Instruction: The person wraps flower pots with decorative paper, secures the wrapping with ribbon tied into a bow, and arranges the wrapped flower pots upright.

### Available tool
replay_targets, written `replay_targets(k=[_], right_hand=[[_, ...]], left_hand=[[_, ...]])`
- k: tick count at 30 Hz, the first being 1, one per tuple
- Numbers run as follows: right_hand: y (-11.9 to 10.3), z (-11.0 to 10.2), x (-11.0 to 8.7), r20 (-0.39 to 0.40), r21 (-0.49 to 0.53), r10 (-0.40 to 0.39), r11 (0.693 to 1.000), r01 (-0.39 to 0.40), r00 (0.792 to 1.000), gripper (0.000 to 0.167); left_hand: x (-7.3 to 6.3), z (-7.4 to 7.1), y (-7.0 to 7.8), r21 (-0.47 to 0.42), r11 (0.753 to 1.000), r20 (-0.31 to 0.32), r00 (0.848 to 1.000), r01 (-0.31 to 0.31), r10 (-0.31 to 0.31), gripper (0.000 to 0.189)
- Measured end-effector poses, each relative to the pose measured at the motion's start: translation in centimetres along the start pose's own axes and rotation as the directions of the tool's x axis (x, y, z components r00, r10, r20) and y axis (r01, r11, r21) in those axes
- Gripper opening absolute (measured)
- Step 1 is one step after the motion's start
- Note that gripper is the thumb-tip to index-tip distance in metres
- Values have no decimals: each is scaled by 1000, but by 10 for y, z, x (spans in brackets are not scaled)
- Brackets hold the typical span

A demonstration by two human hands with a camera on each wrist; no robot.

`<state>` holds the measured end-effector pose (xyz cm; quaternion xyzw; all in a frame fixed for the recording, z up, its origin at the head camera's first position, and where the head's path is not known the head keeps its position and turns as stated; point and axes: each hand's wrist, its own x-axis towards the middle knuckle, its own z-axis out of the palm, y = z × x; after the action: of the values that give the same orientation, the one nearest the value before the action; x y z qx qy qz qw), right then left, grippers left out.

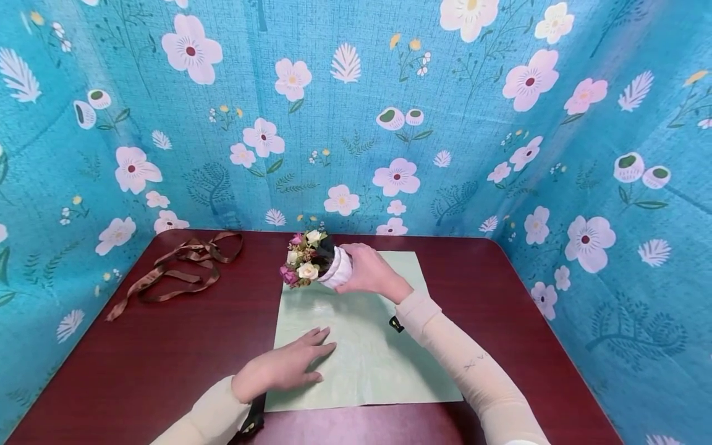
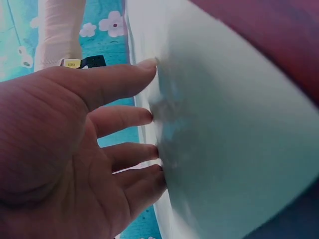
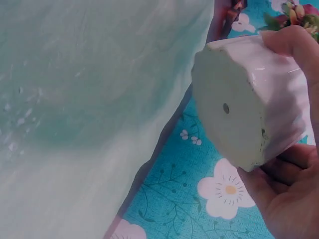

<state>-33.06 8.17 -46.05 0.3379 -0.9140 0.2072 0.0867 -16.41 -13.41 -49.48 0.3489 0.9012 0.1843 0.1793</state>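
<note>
My right hand (image 1: 369, 269) grips a white flowerpot (image 1: 338, 270) above the far part of the paper, tipped on its side. Its artificial flowers (image 1: 303, 262), pink and cream, point left. In the right wrist view the underside of the pot (image 3: 227, 107) shows a small hole at its centre, with thumb and fingers around the wall. A pale green sheet of paper (image 1: 361, 346) lies flat on the table. On its left part rests my left hand (image 1: 286, 364), fingers spread; in the left wrist view the fingertips (image 2: 149, 117) touch the sheet.
A brown ribbon (image 1: 189, 259) lies in loose loops at the back left of the dark red table (image 1: 222, 327). Blue flowered cloth (image 1: 345, 123) surrounds the table at the back and sides. Black straps with small devices sit at both wrists.
</note>
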Motion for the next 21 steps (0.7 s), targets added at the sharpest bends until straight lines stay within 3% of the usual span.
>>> replay_targets(k=[4,10,21], right_hand=[[-5,-1,-3,6,-28,-34,999,35,999,78],[-12,-1,-9,58,-29,-44,999,46,997,86],[-23,-1,-15,146,-30,-88,995,93,985,68]], left_hand=[[-3,1,3,9,1000,-21,1000,-15,15,60],[-3,3,6,80,992,-53,993,-99,103,51],[-3,3,11,135,980,-77,985,-144,156,47]])
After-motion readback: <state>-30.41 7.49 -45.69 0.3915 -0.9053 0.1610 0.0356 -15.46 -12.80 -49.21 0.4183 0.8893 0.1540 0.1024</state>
